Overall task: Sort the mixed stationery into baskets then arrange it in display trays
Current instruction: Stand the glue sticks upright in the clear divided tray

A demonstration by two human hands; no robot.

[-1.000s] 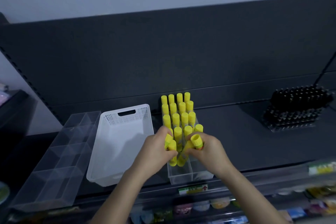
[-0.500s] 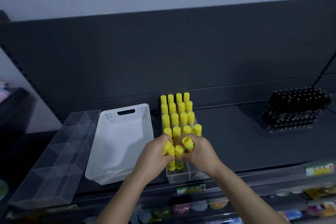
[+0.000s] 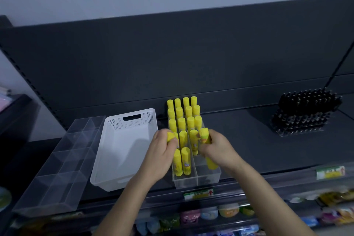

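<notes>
Left hand (image 3: 161,152): fingers curled round one yellow plastic glue stick (image 3: 170,136), its cap poking out above my knuckles, at the tray's left column.
Right hand (image 3: 222,150): curled round another yellow stick (image 3: 204,136), tilted, over the right column (a second may sit under my palm, I can't tell).
Why held so: I judge I grip each by its body so it drops in cap up, matching the rows.
Standing glue sticks (image 3: 182,113): bright yellow cylinders with small printed labels, upright in tight rows.
Clear plastic display tray (image 3: 197,182): back rows filled, front right compartment not yet filled.
White perforated plastic basket (image 3: 122,151): just left of the tray, within easy reach.
</notes>
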